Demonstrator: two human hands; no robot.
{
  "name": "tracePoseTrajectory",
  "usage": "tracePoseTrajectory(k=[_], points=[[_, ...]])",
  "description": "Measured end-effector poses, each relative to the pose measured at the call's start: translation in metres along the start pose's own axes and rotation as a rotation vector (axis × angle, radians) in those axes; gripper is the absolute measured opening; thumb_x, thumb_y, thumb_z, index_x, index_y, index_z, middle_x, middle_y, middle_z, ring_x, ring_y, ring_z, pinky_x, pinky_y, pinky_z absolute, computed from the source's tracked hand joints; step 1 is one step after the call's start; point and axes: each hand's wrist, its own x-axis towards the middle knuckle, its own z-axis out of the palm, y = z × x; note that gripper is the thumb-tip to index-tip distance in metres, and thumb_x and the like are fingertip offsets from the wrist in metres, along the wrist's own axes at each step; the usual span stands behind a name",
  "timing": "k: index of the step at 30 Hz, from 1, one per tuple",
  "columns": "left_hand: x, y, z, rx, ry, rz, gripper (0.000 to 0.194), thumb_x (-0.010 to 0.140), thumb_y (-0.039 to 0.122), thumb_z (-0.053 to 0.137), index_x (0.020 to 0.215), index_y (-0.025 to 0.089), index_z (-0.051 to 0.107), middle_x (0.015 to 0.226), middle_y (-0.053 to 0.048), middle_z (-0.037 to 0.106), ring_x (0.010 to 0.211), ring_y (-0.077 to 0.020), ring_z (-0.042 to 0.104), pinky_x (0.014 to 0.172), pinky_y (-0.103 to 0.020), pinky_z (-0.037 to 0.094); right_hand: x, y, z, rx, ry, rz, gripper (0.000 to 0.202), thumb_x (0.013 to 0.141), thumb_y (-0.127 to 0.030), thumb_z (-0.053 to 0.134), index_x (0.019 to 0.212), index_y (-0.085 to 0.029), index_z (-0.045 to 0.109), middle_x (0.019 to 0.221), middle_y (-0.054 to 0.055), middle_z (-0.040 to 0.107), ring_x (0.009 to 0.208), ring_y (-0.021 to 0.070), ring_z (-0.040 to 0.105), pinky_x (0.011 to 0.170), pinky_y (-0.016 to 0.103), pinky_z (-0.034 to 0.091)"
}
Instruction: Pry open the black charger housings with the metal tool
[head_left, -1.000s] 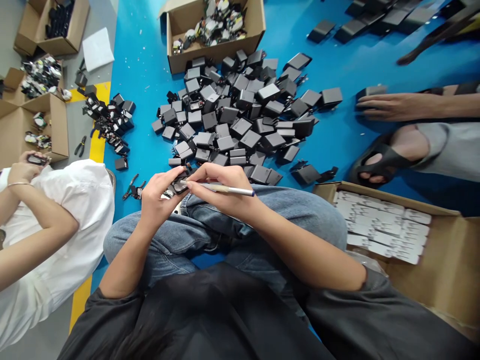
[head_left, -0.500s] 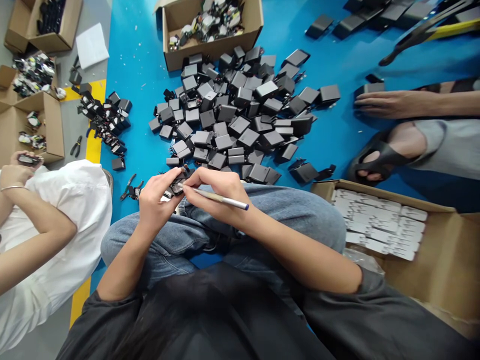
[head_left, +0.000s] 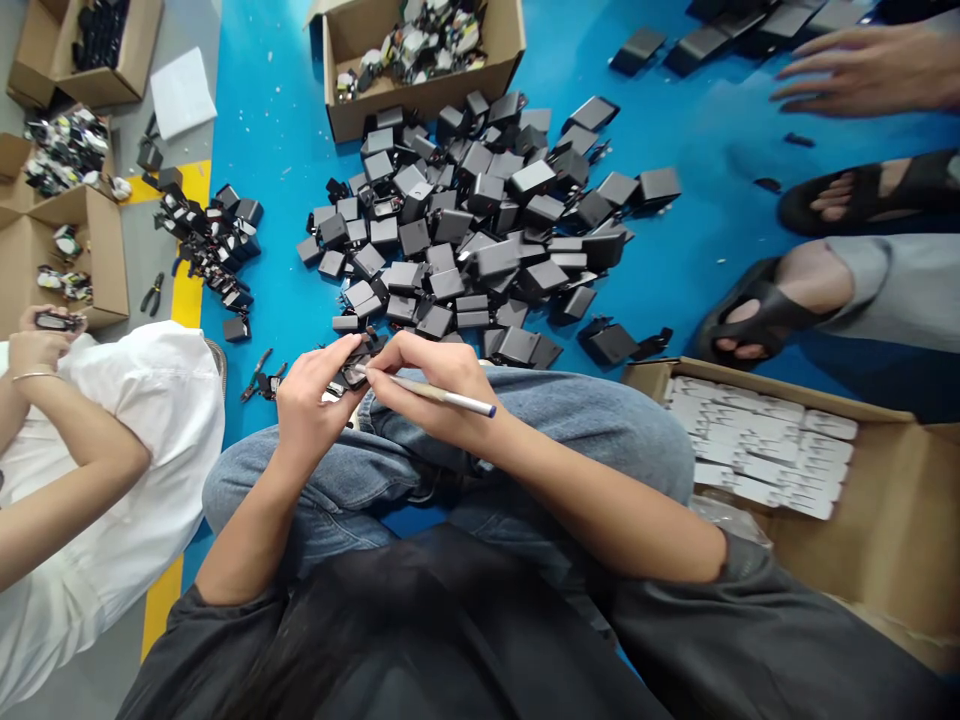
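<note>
My left hand [head_left: 313, 400] is closed around a small black device [head_left: 355, 373] with a greyish face, held above my lap. In my right hand [head_left: 431, 385] is a pen-like tool [head_left: 442, 395], silver with a blue end, gripped between thumb and fingers. Its tip, partly hidden by my fingers, meets the device. Just beyond my hands lies a large heap of dark grey block-shaped housings [head_left: 450, 225] on the blue floor.
A cardboard box of mixed parts [head_left: 345, 125] stands behind the heap. At right are an open carton [head_left: 885, 510] holding white pieces, another person's hand [head_left: 870, 70] and sandalled feet. A person in white [head_left: 150, 410] sits at left, near pliers [head_left: 152, 293].
The other person's hand at right has moved up and away from a dark block, and the yellow-handled tool is out of sight. My hands have barely moved.
</note>
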Motion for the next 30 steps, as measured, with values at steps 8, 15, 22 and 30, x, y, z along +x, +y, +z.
tracePoseTrajectory(k=[8, 15, 22, 30], points=[[-0.0004, 0.0010, -0.0025, -0.069, 0.037, -0.086, 0.040, 0.087, 0.035, 0.071, 0.125, 0.024, 0.066, 0.119, -0.005, 0.074, 0.099, -0.0192, 0.073, 0.093, -0.031, 0.056, 0.0012, -0.0085, -0.0058, 0.028, 0.015, 0.076, 0.008, 0.086, -0.018, 0.061, 0.077, -0.019, 0.062, 0.071, -0.003, 0.068, 0.062, 0.0090, 0.060, 0.060, 0.019, 0.043], [-0.0001, 0.0000, -0.0034, -0.094, 0.031, -0.075, 0.041, 0.087, 0.035, 0.071, 0.126, 0.024, 0.065, 0.120, -0.004, 0.074, 0.101, -0.0183, 0.071, 0.092, -0.029, 0.056, 0.0011, -0.0082, -0.0077, 0.031, -0.008, 0.063, 0.008, 0.086, -0.020, 0.063, 0.079, -0.018, 0.063, 0.074, -0.002, 0.069, 0.061, 0.0085, 0.059, 0.060, 0.019, 0.043], [-0.0001, 0.0015, -0.0052, -0.079, 0.011, -0.116, 0.042, 0.088, 0.038, 0.070, 0.127, 0.024, 0.065, 0.121, -0.005, 0.073, 0.101, -0.0187, 0.071, 0.092, -0.030, 0.057, 0.0006, -0.0071, -0.0083, 0.054, -0.011, 0.037, 0.006, 0.086, -0.019, 0.064, 0.080, -0.017, 0.064, 0.075, -0.002, 0.069, 0.064, 0.0089, 0.061, 0.062, 0.019, 0.045], [-0.0005, 0.0015, -0.0068, -0.006, -0.003, -0.074, 0.039, 0.090, 0.035, 0.065, 0.128, 0.024, 0.064, 0.123, -0.006, 0.072, 0.107, -0.0206, 0.069, 0.096, -0.033, 0.055, -0.0011, -0.0052, -0.0060, 0.020, -0.026, -0.035, 0.007, 0.089, -0.019, 0.063, 0.083, -0.018, 0.062, 0.078, -0.001, 0.069, 0.067, 0.0096, 0.063, 0.064, 0.019, 0.047]])
